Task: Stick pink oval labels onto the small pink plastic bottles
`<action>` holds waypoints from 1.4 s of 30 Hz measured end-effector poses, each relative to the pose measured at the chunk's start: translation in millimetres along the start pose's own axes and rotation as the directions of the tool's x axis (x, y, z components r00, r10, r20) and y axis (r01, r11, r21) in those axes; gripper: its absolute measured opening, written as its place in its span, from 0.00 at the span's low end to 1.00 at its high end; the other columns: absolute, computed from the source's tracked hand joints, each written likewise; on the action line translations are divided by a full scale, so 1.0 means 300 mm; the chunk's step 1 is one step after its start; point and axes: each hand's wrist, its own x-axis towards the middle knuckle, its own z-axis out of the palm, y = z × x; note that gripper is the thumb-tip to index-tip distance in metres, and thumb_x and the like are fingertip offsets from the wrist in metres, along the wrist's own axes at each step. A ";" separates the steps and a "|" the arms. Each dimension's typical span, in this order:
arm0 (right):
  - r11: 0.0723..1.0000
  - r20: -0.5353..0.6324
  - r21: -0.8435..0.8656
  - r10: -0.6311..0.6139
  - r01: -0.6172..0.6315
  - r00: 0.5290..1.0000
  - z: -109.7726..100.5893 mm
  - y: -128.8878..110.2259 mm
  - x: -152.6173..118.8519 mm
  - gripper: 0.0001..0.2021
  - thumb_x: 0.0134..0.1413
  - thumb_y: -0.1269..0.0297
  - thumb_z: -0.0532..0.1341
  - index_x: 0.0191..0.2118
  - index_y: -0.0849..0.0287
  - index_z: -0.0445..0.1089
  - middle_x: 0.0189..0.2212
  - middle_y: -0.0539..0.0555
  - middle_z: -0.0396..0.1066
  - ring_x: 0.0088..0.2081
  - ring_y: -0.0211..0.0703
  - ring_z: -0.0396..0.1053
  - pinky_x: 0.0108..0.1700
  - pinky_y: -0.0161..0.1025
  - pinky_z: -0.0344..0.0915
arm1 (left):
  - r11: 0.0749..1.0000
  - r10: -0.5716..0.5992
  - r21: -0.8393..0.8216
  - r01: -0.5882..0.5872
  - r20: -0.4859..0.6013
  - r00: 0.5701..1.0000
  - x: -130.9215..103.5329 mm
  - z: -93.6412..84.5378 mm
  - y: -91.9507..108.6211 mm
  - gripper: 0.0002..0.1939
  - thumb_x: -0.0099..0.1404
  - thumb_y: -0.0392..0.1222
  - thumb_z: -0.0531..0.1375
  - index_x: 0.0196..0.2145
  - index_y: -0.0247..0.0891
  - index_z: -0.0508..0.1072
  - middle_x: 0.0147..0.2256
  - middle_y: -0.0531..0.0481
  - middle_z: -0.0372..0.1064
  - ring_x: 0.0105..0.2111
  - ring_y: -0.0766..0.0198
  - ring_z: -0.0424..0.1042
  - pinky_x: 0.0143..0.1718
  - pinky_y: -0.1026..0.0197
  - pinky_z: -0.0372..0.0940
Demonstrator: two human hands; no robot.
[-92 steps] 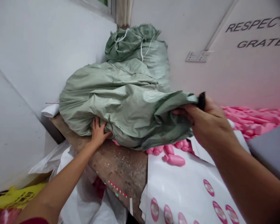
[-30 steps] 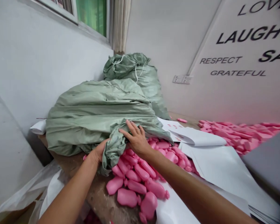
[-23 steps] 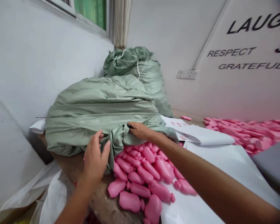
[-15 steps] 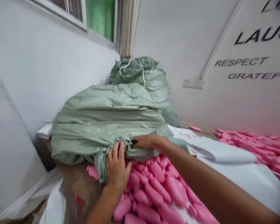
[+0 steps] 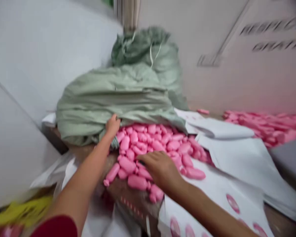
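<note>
Small packing workshop: bulk woven sacks point(image 5: 118, 95), heaped pink plastic bottles point(image 5: 153, 144), label sheets point(image 5: 212, 204) on table.

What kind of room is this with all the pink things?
Probably a small workshop or packing room. Big green sacks sit on a worn table, heaps of identical pink bottles spill out, and sheets of stickers lie beside them.

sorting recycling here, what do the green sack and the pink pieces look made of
The green sack looks like woven plastic sacking: thin, stiffly creased, faintly shiny. The pink pieces spilling from it look like moulded plastic, smooth and uniformly coloured with rounded bottle-like shapes, though blur leaves that open. The left hand holds the sack's edge.
</note>
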 end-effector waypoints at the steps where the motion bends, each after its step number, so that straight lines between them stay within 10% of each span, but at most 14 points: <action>1: 0.990 -0.002 0.037 -0.139 0.139 0.990 0.074 -0.073 -0.067 0.11 0.65 0.67 0.57 0.45 0.50 0.75 0.39 0.53 0.80 0.43 0.50 0.74 0.47 0.48 0.64 | 1.000 0.012 -0.011 -0.012 0.007 1.000 0.000 0.014 -0.018 0.20 0.70 0.48 0.60 0.55 0.37 0.70 0.54 0.42 0.69 0.50 0.54 0.72 0.50 0.45 0.70; 6: 0.815 0.060 0.108 -0.577 0.569 0.815 0.346 -0.332 -0.187 0.06 0.62 0.64 0.62 0.42 0.52 0.77 0.55 0.51 0.75 0.63 0.56 0.61 0.63 0.59 0.55 | 0.983 0.175 -0.083 -0.166 0.113 0.978 -0.084 -0.021 -0.087 0.21 0.61 0.35 0.64 0.53 0.36 0.72 0.50 0.46 0.75 0.49 0.58 0.73 0.54 0.54 0.66; 14: 0.905 0.055 0.066 -0.425 0.421 0.904 0.382 -0.235 -0.060 0.13 0.65 0.73 0.58 0.51 0.56 0.74 0.58 0.55 0.73 0.66 0.54 0.58 0.63 0.55 0.56 | 0.933 0.345 -0.048 -0.358 -0.172 0.923 -0.446 -0.110 -0.239 0.19 0.71 0.40 0.50 0.56 0.34 0.68 0.54 0.39 0.71 0.53 0.58 0.71 0.58 0.53 0.63; 20: 0.957 0.028 0.048 -0.288 0.286 0.957 0.357 -0.157 -0.049 0.13 0.66 0.72 0.55 0.51 0.58 0.73 0.59 0.57 0.72 0.63 0.57 0.62 0.63 0.57 0.53 | 0.906 0.420 0.032 -0.421 -0.161 0.893 -0.582 -0.098 -0.258 0.17 0.68 0.43 0.55 0.53 0.38 0.72 0.55 0.42 0.71 0.60 0.56 0.64 0.65 0.51 0.55; 28: 0.978 0.010 0.043 -0.204 0.203 0.979 0.320 -0.106 -0.073 0.12 0.67 0.71 0.54 0.49 0.59 0.74 0.53 0.57 0.76 0.64 0.58 0.61 0.63 0.56 0.51 | 0.964 0.247 0.080 -0.253 0.073 0.966 -0.872 -0.063 -0.321 0.11 0.69 0.41 0.52 0.41 0.40 0.73 0.39 0.45 0.75 0.42 0.57 0.73 0.49 0.54 0.67; 33: 0.972 -0.128 0.049 -0.223 0.230 0.966 0.304 -0.176 -0.168 0.10 0.64 0.73 0.58 0.45 0.59 0.75 0.47 0.56 0.79 0.61 0.57 0.63 0.62 0.53 0.54 | 0.974 0.099 0.172 -0.146 0.256 0.962 -0.855 -0.151 -0.364 0.13 0.70 0.37 0.50 0.42 0.40 0.74 0.43 0.44 0.74 0.47 0.57 0.72 0.54 0.52 0.65; 37: 0.942 -0.252 0.164 -0.248 0.294 0.935 0.333 -0.257 -0.265 0.14 0.62 0.77 0.55 0.46 0.58 0.74 0.44 0.56 0.79 0.53 0.53 0.68 0.57 0.48 0.59 | 0.963 -0.120 0.270 -0.010 0.460 0.880 -0.794 -0.154 -0.427 0.10 0.70 0.44 0.58 0.46 0.38 0.74 0.45 0.46 0.73 0.43 0.59 0.73 0.47 0.51 0.70; 42: 0.923 -0.084 0.242 -0.286 0.298 0.954 0.348 -0.336 -0.355 0.09 0.61 0.75 0.58 0.42 0.58 0.73 0.36 0.55 0.78 0.39 0.46 0.70 0.45 0.43 0.63 | 0.927 -0.309 0.363 0.099 0.585 0.750 -0.790 -0.038 -0.522 0.18 0.70 0.47 0.60 0.55 0.38 0.70 0.54 0.42 0.69 0.49 0.55 0.72 0.49 0.48 0.71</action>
